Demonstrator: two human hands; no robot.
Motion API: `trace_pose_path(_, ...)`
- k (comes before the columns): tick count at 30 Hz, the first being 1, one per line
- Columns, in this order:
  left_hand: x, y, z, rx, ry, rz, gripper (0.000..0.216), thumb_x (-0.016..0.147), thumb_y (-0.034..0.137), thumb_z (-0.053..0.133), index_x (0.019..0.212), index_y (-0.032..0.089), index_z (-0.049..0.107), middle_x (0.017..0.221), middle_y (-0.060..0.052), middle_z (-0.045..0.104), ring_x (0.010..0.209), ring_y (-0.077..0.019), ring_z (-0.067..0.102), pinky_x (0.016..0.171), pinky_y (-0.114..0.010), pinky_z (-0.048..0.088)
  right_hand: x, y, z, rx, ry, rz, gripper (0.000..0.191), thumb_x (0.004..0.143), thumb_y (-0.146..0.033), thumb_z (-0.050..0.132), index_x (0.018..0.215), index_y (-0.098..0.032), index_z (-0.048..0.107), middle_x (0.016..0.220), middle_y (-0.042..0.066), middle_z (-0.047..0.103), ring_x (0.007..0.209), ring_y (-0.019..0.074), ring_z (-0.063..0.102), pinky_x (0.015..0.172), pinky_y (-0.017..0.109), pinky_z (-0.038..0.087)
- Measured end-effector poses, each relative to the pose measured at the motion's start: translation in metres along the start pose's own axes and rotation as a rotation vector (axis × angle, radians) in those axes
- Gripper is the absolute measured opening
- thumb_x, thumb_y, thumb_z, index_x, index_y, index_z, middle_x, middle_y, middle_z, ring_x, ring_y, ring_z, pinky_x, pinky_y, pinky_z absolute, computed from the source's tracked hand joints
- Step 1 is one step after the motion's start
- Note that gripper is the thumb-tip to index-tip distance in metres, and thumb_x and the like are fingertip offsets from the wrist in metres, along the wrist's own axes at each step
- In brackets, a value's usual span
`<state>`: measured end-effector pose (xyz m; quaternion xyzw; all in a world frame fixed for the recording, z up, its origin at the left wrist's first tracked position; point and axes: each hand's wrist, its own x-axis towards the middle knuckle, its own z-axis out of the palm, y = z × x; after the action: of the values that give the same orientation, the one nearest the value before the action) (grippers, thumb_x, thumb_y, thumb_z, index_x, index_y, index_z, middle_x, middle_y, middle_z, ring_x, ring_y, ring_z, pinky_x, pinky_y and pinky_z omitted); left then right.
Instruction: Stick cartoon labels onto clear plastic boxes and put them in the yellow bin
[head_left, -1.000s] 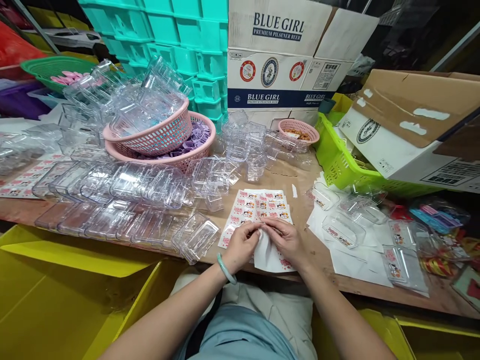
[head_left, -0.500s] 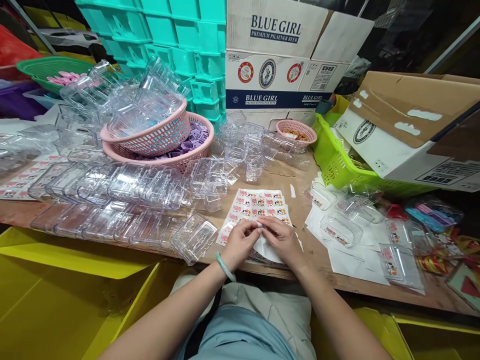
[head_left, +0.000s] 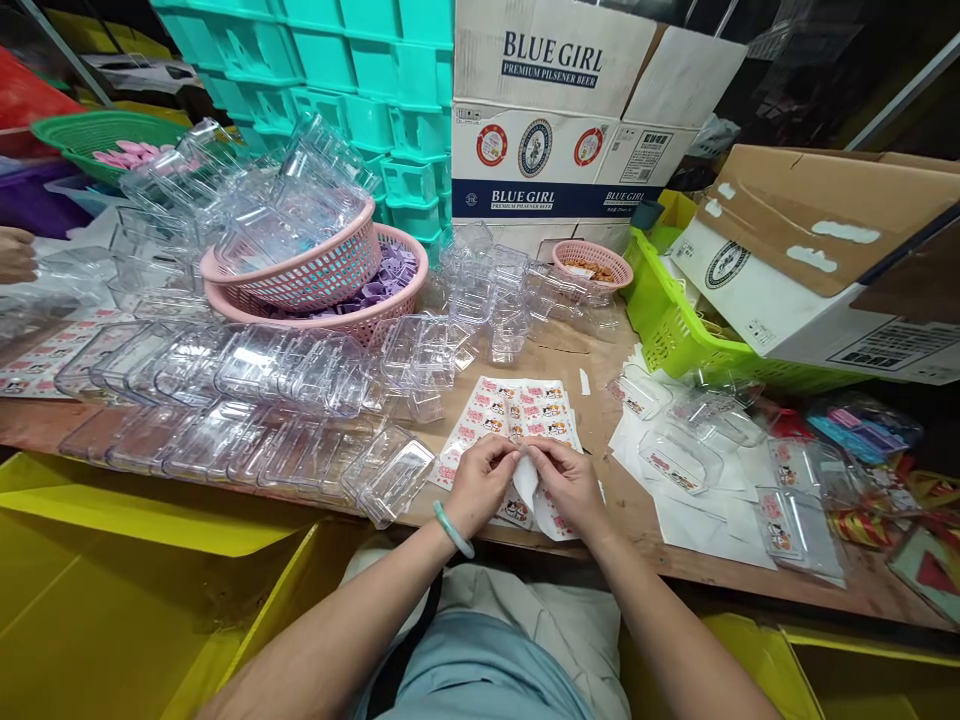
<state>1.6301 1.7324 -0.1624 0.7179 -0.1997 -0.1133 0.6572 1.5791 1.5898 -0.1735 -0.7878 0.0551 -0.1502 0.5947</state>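
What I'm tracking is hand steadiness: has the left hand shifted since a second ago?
No. The left hand stays just below the flat sticker sheets.

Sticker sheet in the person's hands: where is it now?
Head view, bottom centre: the sticker sheet is pinched between the left hand and right hand at the near edge of the table, right of a clear plastic box.

Wooden table (head_left: 600,425) is crowded; rows of clear plastic boxes (head_left: 225,400) run across the left; stacked pink baskets (head_left: 390,310) sit behind them; sticker sheets (head_left: 517,410) lie front centre; white backing papers (head_left: 705,505) and stickered boxes (head_left: 679,458) lie to the right; green basket (head_left: 675,335) stands beyond those.
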Motion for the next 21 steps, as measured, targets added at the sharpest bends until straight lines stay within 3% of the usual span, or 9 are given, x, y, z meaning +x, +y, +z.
trace_pose_path(5, 0.002, -0.008, -0.003, 0.007, 0.076, -0.068, 0.019, 0.080, 0.030, 0.056, 0.071, 0.016, 0.064, 0.073, -0.002, 0.059, 0.072, -0.0152, 0.055, 0.067, -0.026, 0.043, 0.011, 0.002, -0.009, 0.505, 0.202, 0.288, 0.022, 0.072, -0.035, 0.074, 0.088, -0.020, 0.073, 0.093, 0.004, 0.074, 0.087, 0.0181, 0.068, 0.085, 0.035, 0.055)
trace_pose_path(8, 0.000, -0.013, -0.008, 0.040, 0.111, -0.126, 0.020, 0.082, 0.030, 0.054, 0.075, 0.015, 0.064, 0.075, -0.004, 0.062, 0.075, -0.0170, 0.058, 0.071, -0.030, 0.047, 0.025, 0.001, -0.029, 0.747, 0.369, 0.340, 0.025, 0.066, -0.034, 0.079, 0.084, -0.018, 0.071, 0.088, 0.004, 0.074, 0.085, 0.0170, 0.069, 0.084, 0.035, 0.057)
trace_pose_path(10, -0.006, -0.009, -0.009, 0.087, 0.176, -0.077, 0.023, 0.083, 0.030, 0.052, 0.092, 0.014, 0.066, 0.096, -0.010, 0.065, 0.089, -0.0207, 0.060, 0.082, -0.035, 0.048, 0.029, -0.005, -0.042, 0.704, 0.536, 0.250, 0.023, 0.069, -0.034, 0.077, 0.084, -0.019, 0.070, 0.086, 0.004, 0.074, 0.083, 0.0171, 0.070, 0.085, 0.038, 0.057)
trace_pose_path(12, -0.017, 0.001, -0.006, 0.120, 0.242, 0.054, 0.036, 0.084, 0.030, 0.054, 0.117, 0.016, 0.060, 0.129, -0.014, 0.055, 0.117, -0.0249, 0.052, 0.099, -0.041, 0.041, 0.025, -0.014, -0.045, 0.436, 0.693, 0.035, 0.020, 0.076, -0.032, 0.070, 0.091, -0.019, 0.070, 0.094, 0.005, 0.073, 0.091, 0.0192, 0.069, 0.092, 0.043, 0.054)
trace_pose_path(13, -0.022, 0.008, -0.003, 0.104, 0.240, 0.109, 0.044, 0.084, 0.031, 0.057, 0.126, 0.018, 0.055, 0.140, -0.013, 0.046, 0.127, -0.0255, 0.044, 0.106, -0.043, 0.036, 0.020, -0.020, -0.043, 0.232, 0.702, -0.101, 0.020, 0.080, -0.029, 0.067, 0.097, -0.020, 0.070, 0.102, 0.006, 0.072, 0.097, 0.0207, 0.068, 0.097, 0.046, 0.050)
trace_pose_path(15, -0.030, 0.022, 0.005, -0.052, 0.127, 0.109, 0.048, 0.084, 0.034, 0.060, 0.129, 0.021, 0.053, 0.144, -0.012, 0.044, 0.133, -0.0254, 0.039, 0.110, -0.043, 0.031, 0.007, -0.030, -0.032, -0.186, 0.504, -0.374, 0.026, 0.083, -0.021, 0.062, 0.108, -0.022, 0.069, 0.115, 0.006, 0.069, 0.110, 0.0236, 0.063, 0.104, 0.049, 0.045)
trace_pose_path(18, -0.030, 0.038, 0.011, -0.489, -0.030, -0.083, 0.037, 0.086, 0.041, 0.056, 0.114, 0.017, 0.063, 0.121, -0.012, 0.062, 0.115, -0.0239, 0.056, 0.102, -0.041, 0.041, -0.014, -0.041, -0.009, -0.506, 0.071, -0.641, 0.038, 0.082, -0.012, 0.060, 0.117, -0.025, 0.064, 0.122, 0.006, 0.065, 0.120, 0.0261, 0.055, 0.105, 0.051, 0.043)
trace_pose_path(19, -0.028, 0.040, 0.010, -0.602, -0.025, -0.145, 0.036, 0.087, 0.042, 0.055, 0.109, 0.016, 0.065, 0.113, -0.012, 0.066, 0.108, -0.0232, 0.059, 0.098, -0.040, 0.044, -0.020, -0.042, -0.003, -0.522, 0.019, -0.653, 0.041, 0.082, -0.013, 0.062, 0.121, -0.026, 0.062, 0.127, 0.007, 0.062, 0.124, 0.0270, 0.052, 0.106, 0.052, 0.042)
trace_pose_path(21, -0.026, 0.042, 0.004, -0.687, 0.035, -0.212, 0.034, 0.086, 0.043, 0.056, 0.100, 0.014, 0.068, 0.105, -0.011, 0.068, 0.100, -0.0220, 0.062, 0.092, -0.038, 0.047, -0.028, -0.043, 0.007, -0.426, 0.106, -0.542, 0.052, 0.080, -0.020, 0.067, 0.130, -0.025, 0.054, 0.138, 0.009, 0.051, 0.130, 0.0288, 0.044, 0.106, 0.053, 0.040)
